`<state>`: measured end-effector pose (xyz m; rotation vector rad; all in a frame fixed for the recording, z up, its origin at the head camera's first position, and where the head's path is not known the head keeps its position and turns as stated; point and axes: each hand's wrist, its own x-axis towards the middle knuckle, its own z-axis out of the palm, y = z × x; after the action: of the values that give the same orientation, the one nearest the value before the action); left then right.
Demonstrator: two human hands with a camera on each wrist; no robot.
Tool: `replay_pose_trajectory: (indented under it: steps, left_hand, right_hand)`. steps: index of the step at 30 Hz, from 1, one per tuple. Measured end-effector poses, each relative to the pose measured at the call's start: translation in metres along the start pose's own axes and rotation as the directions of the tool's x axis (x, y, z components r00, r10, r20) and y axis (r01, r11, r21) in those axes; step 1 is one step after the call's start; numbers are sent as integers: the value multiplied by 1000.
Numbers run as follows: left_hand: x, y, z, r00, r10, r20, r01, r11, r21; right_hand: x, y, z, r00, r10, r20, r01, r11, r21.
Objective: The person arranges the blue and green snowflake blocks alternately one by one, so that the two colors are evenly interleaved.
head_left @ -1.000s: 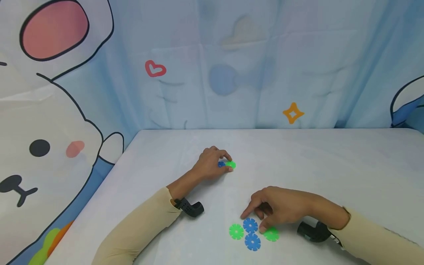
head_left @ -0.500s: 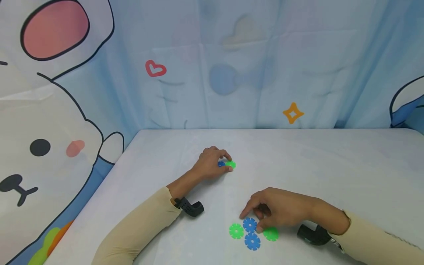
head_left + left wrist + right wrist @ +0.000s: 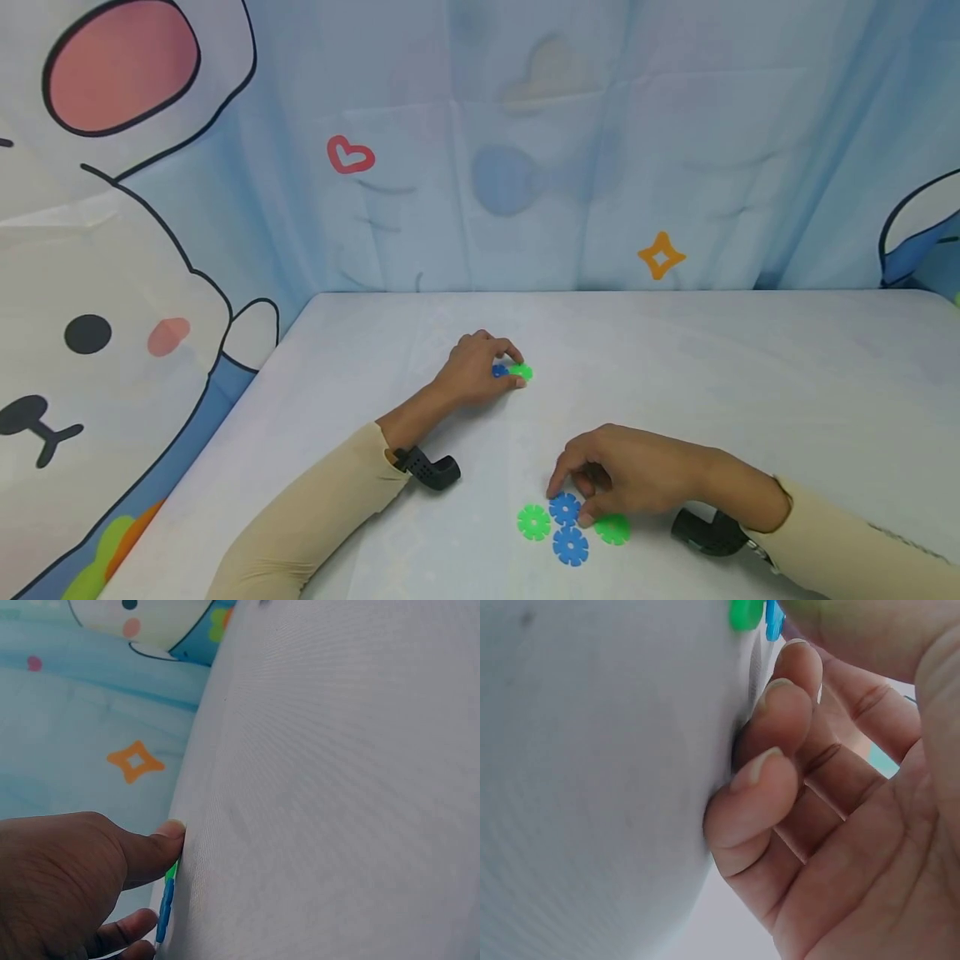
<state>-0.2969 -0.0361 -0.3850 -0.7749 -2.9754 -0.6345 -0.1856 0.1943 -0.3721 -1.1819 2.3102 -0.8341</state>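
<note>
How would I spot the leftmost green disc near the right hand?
On the white table, find the right hand and the two blue notched discs by it. The flat green notched disc lies just left of them. Unlike them, it is green; unlike the green disc on their other side, the hand hides none of it.

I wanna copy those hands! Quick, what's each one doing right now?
Left hand: closed, holding a green disc between thumb and finger.
Right hand: closed, pinching a blue disc by its edges.
</note>
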Motion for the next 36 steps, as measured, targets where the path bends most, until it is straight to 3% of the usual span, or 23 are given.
replay_pose_trajectory:
  steps: [8, 17, 22, 27, 36]
  left_hand:
    - [0, -1, 0, 1000, -8, 2, 8, 1000, 1]
    - [-2, -2, -1, 1000, 0, -6, 0, 1000, -21]
    - [-2, -2, -1, 1000, 0, -8, -1, 1000, -29]
    - [-1, -1, -1, 1000, 3, -6, -3, 999, -34]
    - [-2, 0, 0, 1000, 4, -10, -4, 999, -41]
  right_hand:
    - [0, -4, 2, 1000, -7, -1, 7, 1000, 0]
    - [-2, -10, 6, 1000, -1, -19, -1, 996, -89]
    - [-3, -12, 7, 999, -37, -37, 33, 993, -114]
    - [-1, -11, 7, 996, -83, -32, 80, 993, -83]
    - [0, -7, 5, 998, -62, 33, 62, 998, 4]
